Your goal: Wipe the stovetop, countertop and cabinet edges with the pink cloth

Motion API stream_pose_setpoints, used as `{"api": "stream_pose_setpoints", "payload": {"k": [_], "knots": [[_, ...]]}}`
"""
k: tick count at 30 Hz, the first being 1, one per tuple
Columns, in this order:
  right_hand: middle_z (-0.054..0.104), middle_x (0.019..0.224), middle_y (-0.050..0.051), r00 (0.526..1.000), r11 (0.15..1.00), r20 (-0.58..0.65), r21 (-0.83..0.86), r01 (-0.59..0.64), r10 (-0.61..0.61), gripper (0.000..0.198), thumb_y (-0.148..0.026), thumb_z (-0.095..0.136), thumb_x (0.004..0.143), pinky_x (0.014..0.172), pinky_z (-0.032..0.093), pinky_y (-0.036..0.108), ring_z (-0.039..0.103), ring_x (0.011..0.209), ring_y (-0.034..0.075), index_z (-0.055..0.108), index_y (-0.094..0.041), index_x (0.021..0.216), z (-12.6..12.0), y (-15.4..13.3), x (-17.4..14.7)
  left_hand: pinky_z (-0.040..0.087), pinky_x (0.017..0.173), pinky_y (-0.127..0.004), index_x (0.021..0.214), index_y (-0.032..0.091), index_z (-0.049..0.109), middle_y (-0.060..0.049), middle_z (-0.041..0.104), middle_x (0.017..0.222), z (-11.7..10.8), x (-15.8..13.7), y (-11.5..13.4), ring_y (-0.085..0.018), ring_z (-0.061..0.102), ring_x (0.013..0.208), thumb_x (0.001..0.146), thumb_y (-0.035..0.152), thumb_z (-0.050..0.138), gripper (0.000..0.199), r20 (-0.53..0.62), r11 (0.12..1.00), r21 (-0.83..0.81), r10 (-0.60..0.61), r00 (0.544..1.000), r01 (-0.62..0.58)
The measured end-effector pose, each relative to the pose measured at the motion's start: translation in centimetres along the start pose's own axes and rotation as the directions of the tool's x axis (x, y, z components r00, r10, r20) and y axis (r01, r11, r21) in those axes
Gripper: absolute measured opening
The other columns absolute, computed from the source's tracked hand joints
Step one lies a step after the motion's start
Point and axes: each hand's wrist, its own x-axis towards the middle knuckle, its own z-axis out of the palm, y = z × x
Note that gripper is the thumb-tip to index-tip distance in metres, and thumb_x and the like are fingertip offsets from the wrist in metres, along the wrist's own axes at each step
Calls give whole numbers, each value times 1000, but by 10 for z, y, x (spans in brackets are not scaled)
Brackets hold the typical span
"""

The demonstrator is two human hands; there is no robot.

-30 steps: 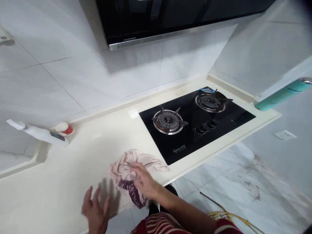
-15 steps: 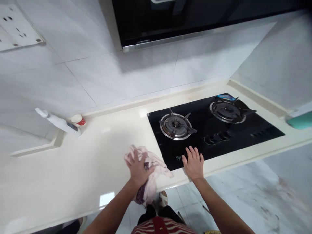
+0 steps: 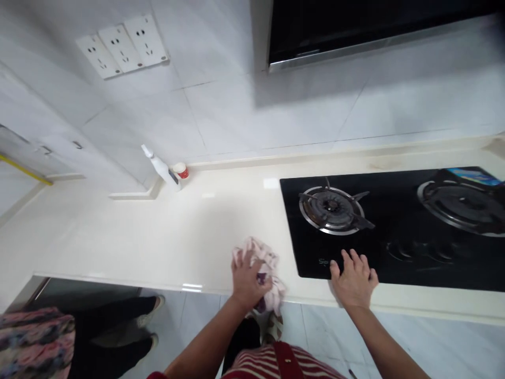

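My left hand (image 3: 248, 281) presses on a crumpled pale pink cloth (image 3: 272, 297) with dark purple patches, its fingers curled into the fabric. The cloth rests on the cream countertop (image 3: 189, 237) near its front edge, left of a black glass gas hob (image 3: 300, 258). On the hob's front edge lies my right hand (image 3: 354, 279), fingers spread and nothing held. The left burner (image 3: 331, 208) with its metal pan support is just beyond that hand.
A white bottle (image 3: 163, 167) and a red and white paper cup (image 3: 181, 170) stand against the back wall. Wall sockets (image 3: 124, 47) are above. A dark range hood (image 3: 335, 31) hangs over the hob. Another person's dark-trousered legs (image 3: 114, 326) show at lower left.
The view has turned left, bringing another person into sight. My left hand and the cloth have shifted a little left, away from the hob. My right hand stays on the hob's front edge.
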Motion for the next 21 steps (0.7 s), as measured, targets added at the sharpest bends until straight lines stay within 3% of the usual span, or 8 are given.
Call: {"api": "stream_pose_setpoints", "payload": {"k": [3,5,8,10,13,15,19,21], "knots": [[45,154,16,1000,1000,18,1,-8,8,64,-50,24,98,118,19,59,26,149,32,51,-12,142,-3,-1,0,33,113,-56,124,29,67,-9,45,155,-25,-24,-59,-40,33,144,79,45,69,48,-106,951,97,-282,953,293],[45,153,17,1000,1000,25,-4,-15,15,65,-51,23,98,118,18,60,26,149,32,51,-11,142,-5,-2,1,36,110,-57,125,27,66,-11,47,153,-43,-39,-101,-39,39,140,80,44,67,48,-171,866,133,-459,872,482],[45,153,17,999,1000,27,-5,-18,18,66,-51,23,98,118,18,60,25,149,33,51,-11,142,-6,-3,1,37,108,-56,124,26,66,-12,48,152,-67,-51,-150,-36,43,136,84,45,63,45,-330,741,128,-595,733,659],[44,154,17,999,1000,33,-3,-15,15,65,-50,23,98,118,18,61,24,149,33,51,-12,142,-6,-3,1,38,107,-56,122,25,68,-12,50,149,-75,-51,-164,-36,45,133,84,46,63,43,-402,681,105,-637,657,725],[44,154,17,999,1000,42,-9,-18,19,65,-49,23,97,118,18,60,24,149,33,50,-12,143,-6,-4,1,40,103,-58,118,21,69,-15,54,144,-72,-41,-153,-39,47,128,83,46,63,43,-433,624,85,-679,593,777],[43,154,17,998,999,51,-22,-28,29,65,-49,23,98,119,17,60,23,149,34,50,-11,143,-7,-6,2,41,102,-57,117,21,70,-15,55,141,-61,-35,-127,-39,48,127,81,45,64,43,-394,666,98,-656,643,740],[41,155,17,996,999,83,-30,-38,40,64,-46,23,99,119,15,60,21,149,34,48,-10,144,-11,-10,4,36,107,-53,116,26,70,-10,55,143,-29,-33,-51,-39,40,137,79,44,67,42,-204,879,117,-434,877,462],[40,156,18,995,999,97,-15,-37,39,63,-46,24,99,119,15,60,20,149,34,48,-9,145,-13,-11,4,33,110,-53,116,29,70,-8,55,143,-12,-33,-12,-39,35,141,78,46,69,43,-117,953,84,-282,952,292]]}}
